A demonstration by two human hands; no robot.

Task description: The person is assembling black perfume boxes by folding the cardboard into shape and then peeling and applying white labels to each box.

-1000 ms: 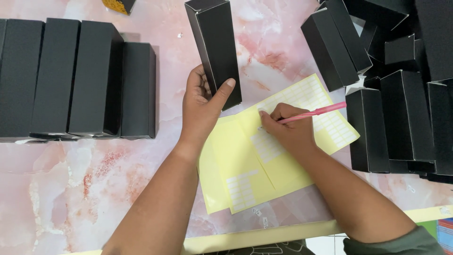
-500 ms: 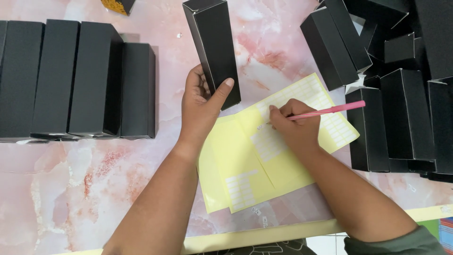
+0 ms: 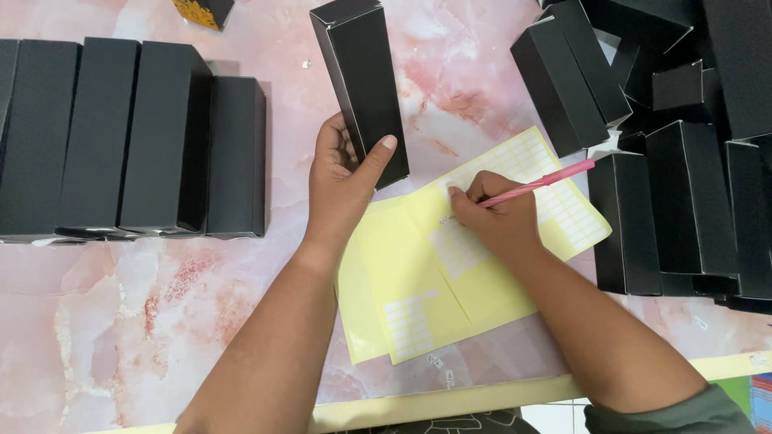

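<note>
My left hand point(image 3: 342, 181) grips a tall black box point(image 3: 362, 80) by its near end, thumb across the front face, holding it tilted above the pink marble table point(image 3: 121, 321). My right hand point(image 3: 494, 217) holds a pink pen point(image 3: 539, 183) with its tip down on yellow label sheets point(image 3: 434, 265) that lie between my arms. The sheets carry rows of small white stickers; parts of them are bare yellow backing.
A row of black boxes point(image 3: 121, 141) lies side by side at the left. A loose pile of black boxes point(image 3: 675, 137) crowds the right side, close to my right hand. A yellow and black object point(image 3: 201, 12) sits at the top edge. The table's pale front edge point(image 3: 450, 398) runs below.
My right hand with the pen has shifted slightly on the yellow sheet, the pen's angle flattening. My left hand still holds the black box in nearly the same place.
</note>
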